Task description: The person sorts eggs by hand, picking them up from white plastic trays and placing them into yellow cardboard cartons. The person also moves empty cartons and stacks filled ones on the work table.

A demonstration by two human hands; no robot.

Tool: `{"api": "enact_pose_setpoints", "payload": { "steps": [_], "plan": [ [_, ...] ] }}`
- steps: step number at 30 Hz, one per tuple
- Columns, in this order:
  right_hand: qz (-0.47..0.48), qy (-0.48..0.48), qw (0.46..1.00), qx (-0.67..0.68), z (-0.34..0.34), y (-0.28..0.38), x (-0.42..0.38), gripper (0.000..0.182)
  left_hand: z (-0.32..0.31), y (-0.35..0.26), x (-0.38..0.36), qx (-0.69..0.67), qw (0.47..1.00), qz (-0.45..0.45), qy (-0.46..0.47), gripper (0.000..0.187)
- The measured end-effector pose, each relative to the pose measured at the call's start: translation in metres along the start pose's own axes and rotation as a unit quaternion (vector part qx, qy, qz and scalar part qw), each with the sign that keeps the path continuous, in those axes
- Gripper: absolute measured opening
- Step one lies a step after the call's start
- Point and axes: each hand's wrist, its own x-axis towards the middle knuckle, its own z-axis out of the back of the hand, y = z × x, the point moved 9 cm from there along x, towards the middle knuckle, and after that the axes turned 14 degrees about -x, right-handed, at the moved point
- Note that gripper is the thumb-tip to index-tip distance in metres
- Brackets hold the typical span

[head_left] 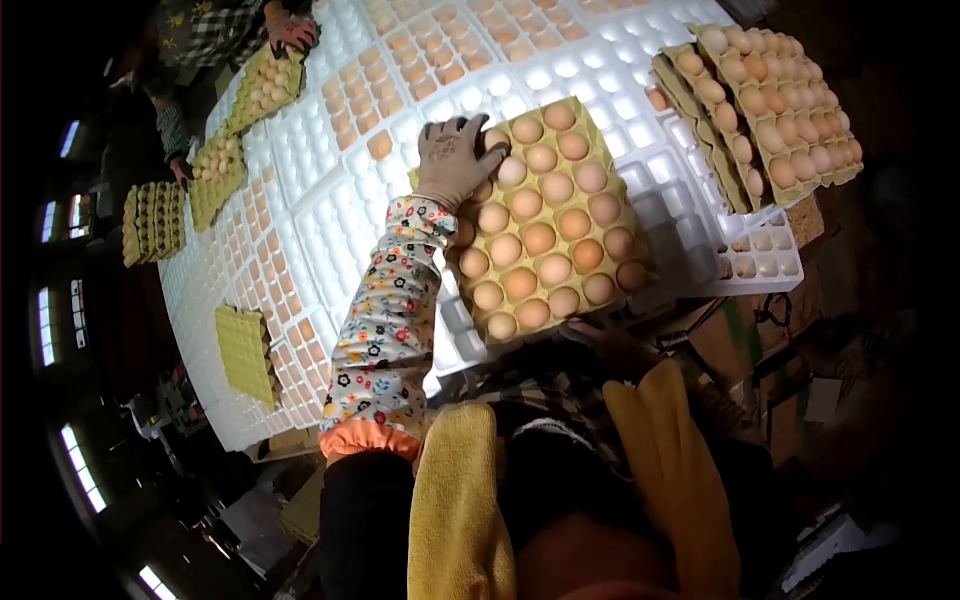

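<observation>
A yellowish pulp egg tray point(603, 150) filled with rows of brown and pale eggs point(540, 237) lies tilted before me, over white moulded trays. My left hand point(453, 163), in a grey-brown work glove, grips its far left corner. The fingers reach past the far edge, and the thumb lies beside an egg point(495, 138); the hand hides some eggs. At the near edge, in deep shadow, my right hand point(597, 338) holds the tray from below, most of its fingers hidden. A flowered sleeve covers my left forearm.
Stacked full egg trays point(790, 110) stand at the right. White moulded trays point(335, 180), many holding eggs, cover the table. Another stack point(245, 350) sits at left. At the far left, a co-worker's gloved hand point(292, 33) touches a tray of eggs point(265, 88).
</observation>
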Motion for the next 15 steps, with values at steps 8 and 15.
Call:
{"api": "enact_pose_setpoints", "payload": {
  "steps": [8,15],
  "plan": [
    [0.073,-0.022,0.974,-0.211,0.057,0.113,0.052,0.043,-0.029,-0.064,-0.238,-0.085,0.993,-0.007,0.085,0.058],
    [0.136,-0.106,0.934,-0.312,0.040,0.106,0.068,0.033,-0.010,-0.010,-0.267,-0.572,0.764,0.225,-0.198,0.035]
  ]
}}
